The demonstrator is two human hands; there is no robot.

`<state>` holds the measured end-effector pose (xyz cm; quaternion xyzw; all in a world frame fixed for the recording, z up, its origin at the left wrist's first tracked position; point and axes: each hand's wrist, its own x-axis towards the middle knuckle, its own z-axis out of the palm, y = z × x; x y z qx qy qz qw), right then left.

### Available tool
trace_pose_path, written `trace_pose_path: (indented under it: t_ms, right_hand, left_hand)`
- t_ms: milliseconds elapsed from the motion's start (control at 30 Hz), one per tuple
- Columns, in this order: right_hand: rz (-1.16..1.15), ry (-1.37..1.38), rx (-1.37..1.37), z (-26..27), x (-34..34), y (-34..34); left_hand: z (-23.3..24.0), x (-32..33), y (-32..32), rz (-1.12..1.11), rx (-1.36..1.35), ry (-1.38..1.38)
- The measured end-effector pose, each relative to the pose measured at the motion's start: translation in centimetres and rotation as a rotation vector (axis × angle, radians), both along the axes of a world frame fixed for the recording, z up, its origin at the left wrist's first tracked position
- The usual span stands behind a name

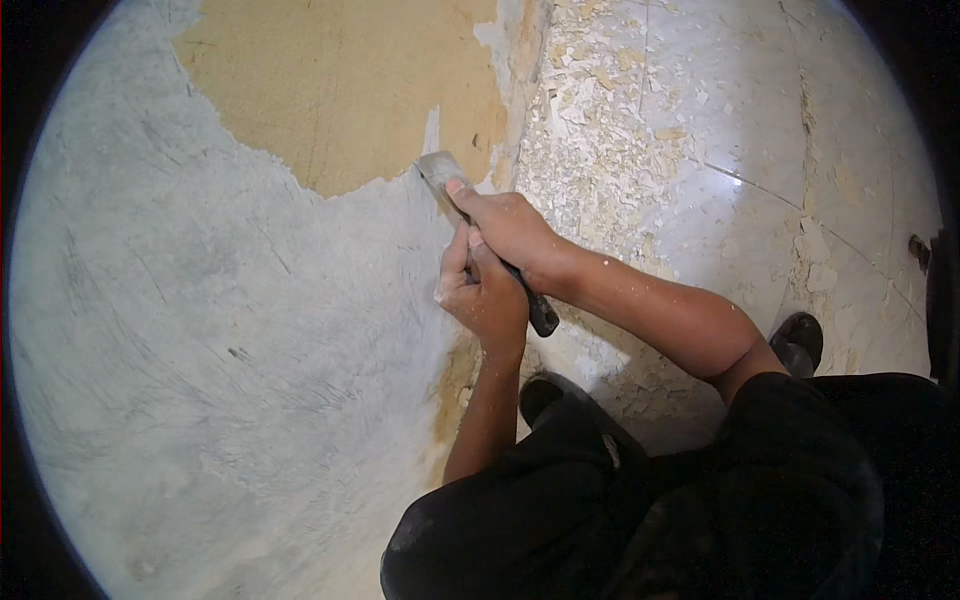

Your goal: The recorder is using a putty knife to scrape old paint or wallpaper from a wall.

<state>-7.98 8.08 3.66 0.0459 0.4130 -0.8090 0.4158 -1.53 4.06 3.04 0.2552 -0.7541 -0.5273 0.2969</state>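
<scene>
A paint scraper (pixel 438 169) with a broad metal blade and a black handle slants across the middle of the view. My right hand (pixel 510 229) grips it from above, the thumb stretched along the blade. Lower on the handle, my left hand (pixel 486 289) is closed around it, and the black butt end sticks out below. The blade's edge lies against the wall at the ragged border of the yellowish paint (pixel 345 90). Bare grey plaster (pixel 225 300) spreads to the left and below. A narrow grey strip (pixel 432 129) cuts up into the paint above the blade.
Paint flakes (pixel 592 150) litter the tiled floor (pixel 750 135) along the wall's foot. My dark shoes (pixel 541 397) stand on the floor close to the wall. A dark object (pixel 943 300) is partly seen at the right rim.
</scene>
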Motion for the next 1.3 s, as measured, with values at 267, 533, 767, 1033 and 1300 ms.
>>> trace_pose_path:
  t_ms: [267,533,767,1033,1300]
  right_hand:
    - [-0.067,-0.113,-0.006,-0.3,0.0,-0.7]
    - [-0.231,-0.205,0.051,0.7,-1.1,-2.7]
    - [-0.175,-0.112,0.141,-0.2,-2.0,-1.5]
    - [-0.040,0.019,0.051,-1.0,0.0,-0.8]
    - [-0.169,-0.069,0.042,0.7,-3.1,-1.9]
  left_hand:
    - [0.5,-0.1,-0.1,0.000,-0.138,-0.008]
    - [2.2,-1.3,-2.7,-0.106,-0.273,-0.095]
    - [0.5,-2.0,-2.3,-0.107,-0.226,-0.101]
    - [-0.7,0.5,-0.6,-0.015,0.068,-0.022]
    - [1.2,-3.5,-2.9,-0.017,-0.237,-0.103]
